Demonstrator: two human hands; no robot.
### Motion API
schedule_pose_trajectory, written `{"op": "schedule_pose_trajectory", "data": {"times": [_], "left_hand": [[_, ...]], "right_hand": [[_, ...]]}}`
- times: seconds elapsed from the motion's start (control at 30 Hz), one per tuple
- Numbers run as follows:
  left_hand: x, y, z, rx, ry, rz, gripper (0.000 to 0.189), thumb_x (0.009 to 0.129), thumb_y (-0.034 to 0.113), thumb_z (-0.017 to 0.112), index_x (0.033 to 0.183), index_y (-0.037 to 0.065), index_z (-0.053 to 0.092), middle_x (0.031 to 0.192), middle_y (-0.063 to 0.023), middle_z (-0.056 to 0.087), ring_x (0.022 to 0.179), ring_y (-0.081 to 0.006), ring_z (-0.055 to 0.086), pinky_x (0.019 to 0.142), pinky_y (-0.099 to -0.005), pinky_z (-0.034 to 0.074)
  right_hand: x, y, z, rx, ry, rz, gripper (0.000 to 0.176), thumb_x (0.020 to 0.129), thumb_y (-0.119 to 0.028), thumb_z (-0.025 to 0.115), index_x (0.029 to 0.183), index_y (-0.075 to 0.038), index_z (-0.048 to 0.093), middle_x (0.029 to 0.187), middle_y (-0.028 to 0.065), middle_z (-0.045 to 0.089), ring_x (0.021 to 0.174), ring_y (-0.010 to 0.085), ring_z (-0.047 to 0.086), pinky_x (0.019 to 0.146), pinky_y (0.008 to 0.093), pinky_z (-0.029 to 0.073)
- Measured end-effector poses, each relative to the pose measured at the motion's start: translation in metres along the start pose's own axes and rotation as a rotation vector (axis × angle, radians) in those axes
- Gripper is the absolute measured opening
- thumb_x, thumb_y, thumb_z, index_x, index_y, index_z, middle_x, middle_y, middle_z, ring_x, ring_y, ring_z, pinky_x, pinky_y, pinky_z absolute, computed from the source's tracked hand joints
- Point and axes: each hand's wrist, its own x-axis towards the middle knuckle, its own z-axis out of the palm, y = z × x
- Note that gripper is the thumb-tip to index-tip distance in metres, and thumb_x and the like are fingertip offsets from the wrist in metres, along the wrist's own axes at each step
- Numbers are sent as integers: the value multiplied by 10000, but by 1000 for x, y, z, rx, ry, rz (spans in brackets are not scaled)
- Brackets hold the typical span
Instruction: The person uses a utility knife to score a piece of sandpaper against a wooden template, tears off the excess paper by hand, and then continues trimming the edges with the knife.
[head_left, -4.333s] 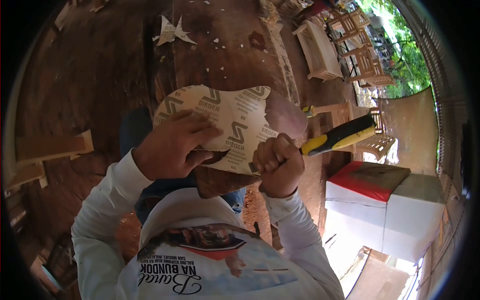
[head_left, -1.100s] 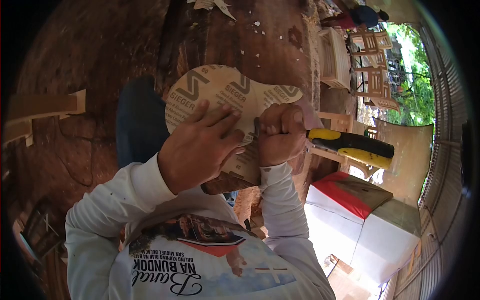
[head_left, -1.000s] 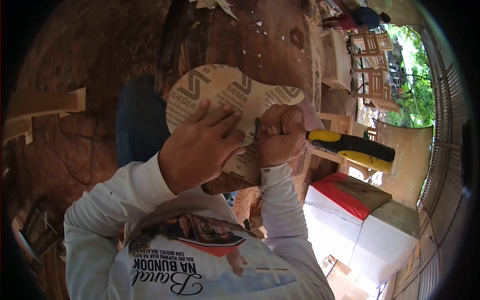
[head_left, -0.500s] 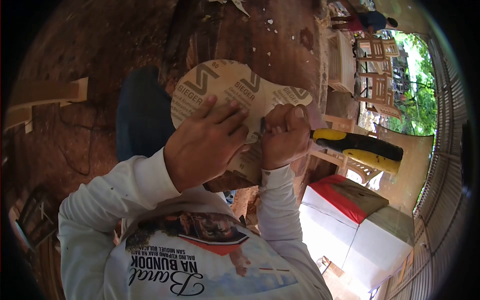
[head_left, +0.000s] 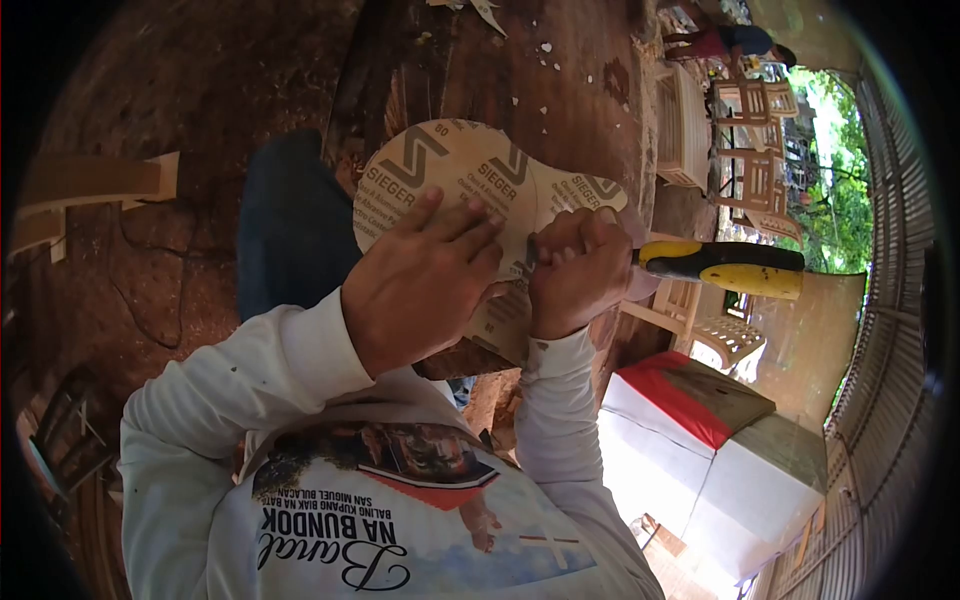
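A tan sheet of sandpaper (head_left: 470, 180), printed "SIEGER", lies back side up over a dark wooden piece on my lap. My left hand (head_left: 425, 285) presses flat on the sheet with fingers spread. My right hand (head_left: 575, 270) is fisted around a tool with a yellow and black handle (head_left: 725, 268), which sticks out to the right. The tool's metal tip (head_left: 530, 250) meets the sheet between my two hands. The cut edge of the sheet under my hands is hidden.
A dark slab of wood (head_left: 520, 90) with white paper scraps stretches ahead. Unpainted wooden chairs and benches (head_left: 745, 150) stand at the upper right. A white box with a red and brown top (head_left: 720, 440) sits at the lower right. Planks (head_left: 90, 190) lie at left.
My right hand has tipped the tool, so its handle now lies more level and higher. The sheet has shifted slightly right and up. My left hand stays pressed on it.
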Motion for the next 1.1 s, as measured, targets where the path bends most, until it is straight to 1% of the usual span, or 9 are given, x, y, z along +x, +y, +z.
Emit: {"op": "schedule_pose_trajectory", "data": {"times": [0.2,0.33,0.4,0.47,0.53,0.67,0.73,1.03,1.1], "left_hand": [[1,-1,-3,-11,-10,-5,328,973,285,732,1182,32,733,1386,-149,706,1386,-316,606,1190,-532,440],[1,-3,-3,-21,-18,9,326,963,279,743,1184,39,732,1386,-149,705,1386,-312,606,1187,-530,445],[1,-4,-3,-37,-7,16,328,956,276,750,1188,44,730,1387,-146,704,1385,-313,605,1184,-533,448],[1,-5,-3,-37,-15,31,324,950,273,757,1183,51,726,1386,-142,702,1383,-317,606,1181,-536,452],[2,-7,-4,-37,-24,44,318,947,273,762,1177,57,722,1386,-138,701,1379,-321,607,1178,-538,455],[4,-7,-7,-64,-30,50,299,945,275,765,1154,66,720,1381,-132,702,1373,-324,611,1173,-540,460],[3,-7,-7,-78,-22,44,289,946,276,765,1142,67,722,1373,-131,706,1371,-321,613,1170,-539,465],[6,-8,-11,-145,2,26,259,967,274,754,1104,55,740,1328,-147,730,1337,-328,645,1141,-540,497],[7,-8,-12,-155,2,25,260,970,273,752,1106,52,742,1326,-154,731,1331,-332,650,1139,-544,499]], "right_hand": [[-5,-2,-4,140,-17,37,453,682,-4,761,1125,-41,678,1044,125,713,1026,348,696,943,475,461],[-2,-5,7,255,104,-84,141,823,-85,633,910,-71,523,799,67,502,750,237,480,699,398,375],[6,-23,12,275,198,-196,198,914,-141,552,775,-91,420,652,29,360,581,164,333,543,346,311],[17,-50,-2,617,180,-25,313,941,-171,518,686,-123,343,566,6,281,491,130,246,465,320,269],[28,-83,-27,1262,23,454,354,903,-175,530,642,-167,291,542,0,265,480,136,217,465,319,247],[39,-67,-19,1069,33,120,330,868,-165,524,638,-176,287,527,3,273,478,139,224,461,325,252],[41,-70,-20,1412,-64,280,323,863,-177,528,639,-174,296,526,7,282,478,140,227,460,326,255],[38,-56,-13,1390,-179,146,381,963,-322,565,697,-126,375,593,15,303,517,149,323,511,321,309],[38,-59,-12,1382,-103,184,307,895,-259,539,672,-144,362,544,13,308,485,141,284,465,315,297]]}}
